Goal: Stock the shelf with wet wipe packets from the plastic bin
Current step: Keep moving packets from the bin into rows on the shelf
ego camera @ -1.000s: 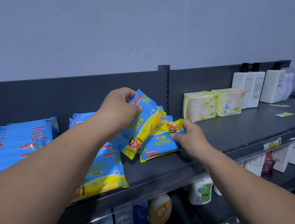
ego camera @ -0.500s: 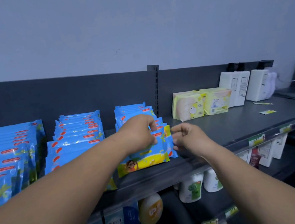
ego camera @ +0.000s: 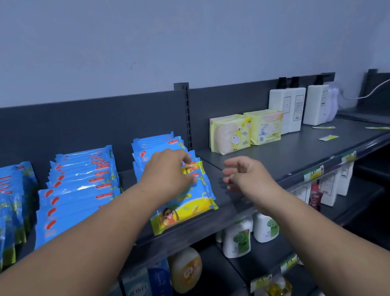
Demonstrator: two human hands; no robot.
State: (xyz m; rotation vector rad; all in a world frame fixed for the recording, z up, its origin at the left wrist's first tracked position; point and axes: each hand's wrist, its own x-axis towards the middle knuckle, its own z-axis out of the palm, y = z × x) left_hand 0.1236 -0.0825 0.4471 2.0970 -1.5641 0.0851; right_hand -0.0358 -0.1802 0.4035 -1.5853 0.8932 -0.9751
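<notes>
Your left hand (ego camera: 167, 174) lies on the right-hand row (ego camera: 154, 144) of wet wipe packets. Its fingers are curled over the top edge of the front packet (ego camera: 185, 208). That packet leans back on those behind it, printed face outward, at the lip of the shelf (ego camera: 290, 157). Judgement: the grip is seating the packet square with its row so the label reads from the aisle. Your right hand (ego camera: 245, 173) is released, fingers loose, just beside the row and not touching it, probably ready to steady that end. The neighbouring rows (ego camera: 81, 186) lean likewise. The plastic bin is out of view.
</notes>
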